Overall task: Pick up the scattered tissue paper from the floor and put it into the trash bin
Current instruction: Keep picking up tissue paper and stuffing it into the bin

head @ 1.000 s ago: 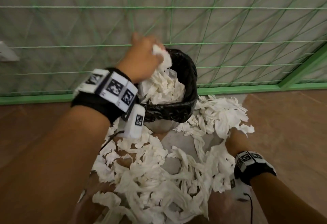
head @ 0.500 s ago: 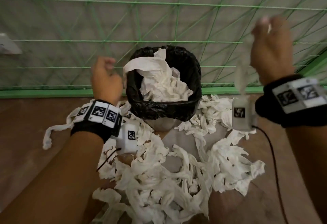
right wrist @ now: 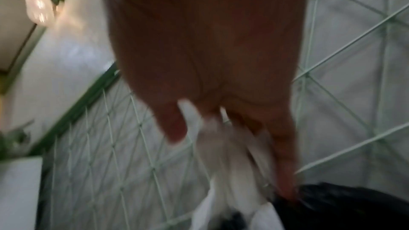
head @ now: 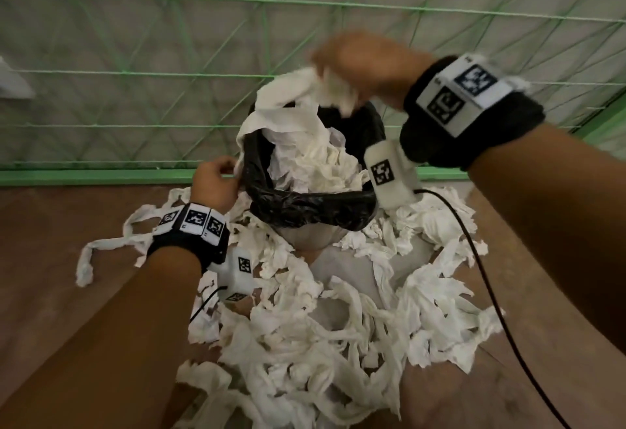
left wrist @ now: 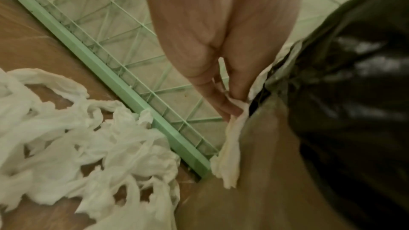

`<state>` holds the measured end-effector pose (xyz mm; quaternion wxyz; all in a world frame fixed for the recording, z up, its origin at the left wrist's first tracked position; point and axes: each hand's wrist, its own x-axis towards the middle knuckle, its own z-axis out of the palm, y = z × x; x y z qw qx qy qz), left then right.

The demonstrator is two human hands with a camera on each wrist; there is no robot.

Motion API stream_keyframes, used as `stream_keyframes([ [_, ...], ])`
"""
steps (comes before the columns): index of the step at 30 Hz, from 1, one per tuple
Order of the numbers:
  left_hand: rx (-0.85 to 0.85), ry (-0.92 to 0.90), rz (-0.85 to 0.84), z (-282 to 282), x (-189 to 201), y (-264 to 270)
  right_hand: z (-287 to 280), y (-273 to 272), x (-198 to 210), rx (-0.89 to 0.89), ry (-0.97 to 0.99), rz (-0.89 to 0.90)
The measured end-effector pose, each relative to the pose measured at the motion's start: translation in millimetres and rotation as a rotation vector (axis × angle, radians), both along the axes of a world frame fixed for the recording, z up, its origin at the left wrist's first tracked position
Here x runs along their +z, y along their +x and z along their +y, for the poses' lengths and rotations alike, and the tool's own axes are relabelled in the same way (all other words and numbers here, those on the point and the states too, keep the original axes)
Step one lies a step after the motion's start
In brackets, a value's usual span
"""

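Note:
A bin with a black liner (head: 305, 206) stands against the fence, heaped with white tissue (head: 315, 164). My right hand (head: 325, 69) hovers over its far rim, gripping a wad of tissue (head: 291, 90) that trails down into the bin; in the blurred right wrist view the tissue (right wrist: 223, 155) hangs between thumb and fingers (right wrist: 285, 163) above the liner (right wrist: 343, 207). My left hand (head: 227, 167) is at the bin's left rim, pinching a tissue strip (left wrist: 230, 155) that hangs down outside the liner (left wrist: 354, 93). Scattered tissue (head: 321, 327) covers the floor in front of the bin.
A green mesh fence (head: 169, 56) with a green base rail (head: 84, 176) runs behind the bin. The floor is brown wood (head: 40, 259). A long tissue strip (head: 111, 242) lies to the left. A black cable (head: 487, 286) hangs from my right wrist.
My right hand swung from high on the right to above the bin, tissue in its grip. My left hand moved right to the bin's rim and took hold of the strip hanging over it.

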<state>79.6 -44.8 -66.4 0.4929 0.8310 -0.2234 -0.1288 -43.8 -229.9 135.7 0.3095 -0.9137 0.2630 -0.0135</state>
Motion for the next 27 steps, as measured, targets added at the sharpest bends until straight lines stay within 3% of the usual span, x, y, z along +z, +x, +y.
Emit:
stream_keyframes([
  [2,0.099,-0.093,0.044,6.7,14.0,5.7,5.4,-8.0,-30.8,0.172,-0.034,0.327],
  [4,0.186,-0.183,-0.015,10.2,43.1,13.1,5.8,-18.2,-38.4,0.218,-0.085,0.369],
  [6,0.183,-0.281,-0.12,8.6,84.8,16.6,-2.8,-25.8,-42.1,0.084,-0.012,0.156],
  [8,0.068,-0.354,-0.174,0.3,124.6,11.6,-8.3,-43.7,-44.7,-0.108,0.148,-0.184],
  [10,-0.11,-0.306,-0.226,-16.6,150.7,-2.5,-26.0,-65.4,-56.2,-0.363,0.21,-0.405],
  [11,-0.195,-0.245,-0.262,-28.7,157.5,-11.9,-37.1,-79.6,-67.8,-0.47,0.202,-0.435],
  [12,-0.286,-0.175,-0.3,-39.5,159.9,-20.6,-49.1,-95.5,-85.1,-0.56,0.176,-0.398],
  [14,-0.457,0.049,-0.416,-58.1,149.7,-37.4,-66.6,-125.5,-125.2,-0.601,0.119,-0.094],
  [16,-0.591,0.31,-0.553,-69.7,126.2,-49.4,-58.9,-156.8,-171.0,-0.431,0.077,0.419],
  [18,-0.663,0.52,-0.617,-74.1,103.4,-55.6,-37.1,-183.4,-211.0,-0.295,0.114,0.681],
  [20,-0.728,0.732,-0.595,-76.0,88.7,-61.1,-10.5,-203.3,-238.6,-0.304,0.146,0.739],
  [22,-0.783,0.862,-0.574,-77.0,84.3,-62.4,3.4,-212.7,-256.0,-0.316,0.091,0.66],
  [24,-0.716,0.77,-0.558,-72.9,90.4,-57.6,6.4,-210.9,-254.5,-0.306,-0.033,0.586],
  [27,-0.381,0.208,-0.484,-51.0,106.1,-42.7,-12.1,-198.7,-234.6,-0.276,-0.191,0.544],
])
